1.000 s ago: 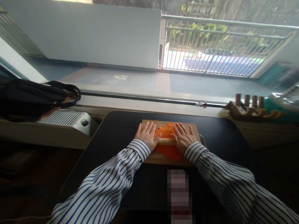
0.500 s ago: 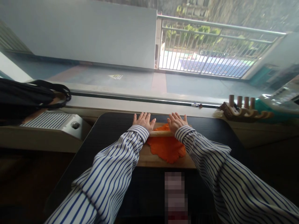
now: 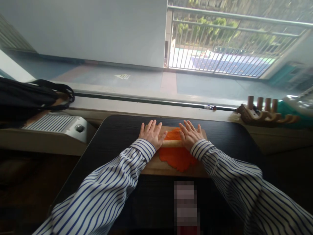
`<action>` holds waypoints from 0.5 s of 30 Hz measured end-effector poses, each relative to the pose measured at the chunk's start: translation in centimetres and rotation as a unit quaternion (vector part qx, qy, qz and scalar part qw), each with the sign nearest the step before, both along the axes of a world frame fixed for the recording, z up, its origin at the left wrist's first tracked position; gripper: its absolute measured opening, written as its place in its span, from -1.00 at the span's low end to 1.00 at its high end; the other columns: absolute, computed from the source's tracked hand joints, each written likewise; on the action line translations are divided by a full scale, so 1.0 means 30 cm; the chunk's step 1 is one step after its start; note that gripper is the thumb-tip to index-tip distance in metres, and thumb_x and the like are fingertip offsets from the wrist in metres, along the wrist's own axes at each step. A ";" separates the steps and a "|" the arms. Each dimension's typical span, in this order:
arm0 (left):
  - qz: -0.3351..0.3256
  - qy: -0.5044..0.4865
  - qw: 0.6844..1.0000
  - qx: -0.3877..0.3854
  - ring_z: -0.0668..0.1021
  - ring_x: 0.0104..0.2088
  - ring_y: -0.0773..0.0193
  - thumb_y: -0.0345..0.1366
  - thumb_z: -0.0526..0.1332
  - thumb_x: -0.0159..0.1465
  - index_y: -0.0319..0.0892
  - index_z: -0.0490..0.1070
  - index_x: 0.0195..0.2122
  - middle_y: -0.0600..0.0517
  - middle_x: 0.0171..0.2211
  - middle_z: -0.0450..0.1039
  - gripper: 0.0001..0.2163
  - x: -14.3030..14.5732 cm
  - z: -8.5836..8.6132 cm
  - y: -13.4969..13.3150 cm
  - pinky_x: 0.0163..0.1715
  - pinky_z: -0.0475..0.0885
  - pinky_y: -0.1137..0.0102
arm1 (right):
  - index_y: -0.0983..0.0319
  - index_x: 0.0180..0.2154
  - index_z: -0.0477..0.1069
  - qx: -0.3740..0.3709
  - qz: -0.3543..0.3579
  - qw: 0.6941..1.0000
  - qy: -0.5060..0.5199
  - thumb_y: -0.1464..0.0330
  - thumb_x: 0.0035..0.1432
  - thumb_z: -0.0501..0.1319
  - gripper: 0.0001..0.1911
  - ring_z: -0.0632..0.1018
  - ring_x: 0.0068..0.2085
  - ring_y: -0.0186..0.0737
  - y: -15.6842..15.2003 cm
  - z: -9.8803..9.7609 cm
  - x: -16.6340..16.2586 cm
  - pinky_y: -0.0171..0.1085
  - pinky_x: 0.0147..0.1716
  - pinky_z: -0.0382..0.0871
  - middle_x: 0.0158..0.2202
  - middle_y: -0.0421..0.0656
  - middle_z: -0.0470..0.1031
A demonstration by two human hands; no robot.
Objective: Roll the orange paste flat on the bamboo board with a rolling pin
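Note:
A wooden rolling pin [image 3: 172, 143] lies crosswise over a flattened orange sheet of dough or clay [image 3: 178, 159]. Under the sheet is a wooden board [image 3: 156, 168]. My left hand [image 3: 152, 133] rests palm down over the pin's left end, fingers spread and pointing away from me. Over the right end lies my right hand [image 3: 191, 133], also flat with its fingers apart. Both palms hide the ends of the pin. The orange sheet shows on the near and far sides of the pin, and its edge is uneven.
The board sits on a dark table [image 3: 117, 137] against a window sill [image 3: 146, 108]. A brown wooden rack with pegs [image 3: 261, 114] stands on the sill at right. At left are a black bag [image 3: 26, 101] and a white slatted unit [image 3: 56, 125].
Both hands and the rolling pin have come slightly nearer to me across the orange sheet. More of the sheet shows beyond the pin. The whole view has shifted a little.

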State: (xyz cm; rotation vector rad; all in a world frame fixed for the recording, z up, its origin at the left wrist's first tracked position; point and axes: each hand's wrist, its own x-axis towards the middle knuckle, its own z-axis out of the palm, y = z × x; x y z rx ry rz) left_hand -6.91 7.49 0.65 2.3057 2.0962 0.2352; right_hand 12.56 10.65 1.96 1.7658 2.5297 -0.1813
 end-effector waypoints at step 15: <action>0.048 -0.024 0.997 -0.054 0.05 0.23 0.08 0.14 -0.35 0.22 -0.13 0.04 0.20 -0.10 0.23 0.03 -0.34 -0.009 0.013 0.097 0.16 -0.16 -0.02 | 0.13 0.22 -0.09 -0.040 -0.027 0.999 0.006 0.14 0.25 -0.35 -0.44 -0.13 0.27 -0.08 0.094 0.011 -0.026 0.27 0.10 -0.25 0.29 -0.11 -0.17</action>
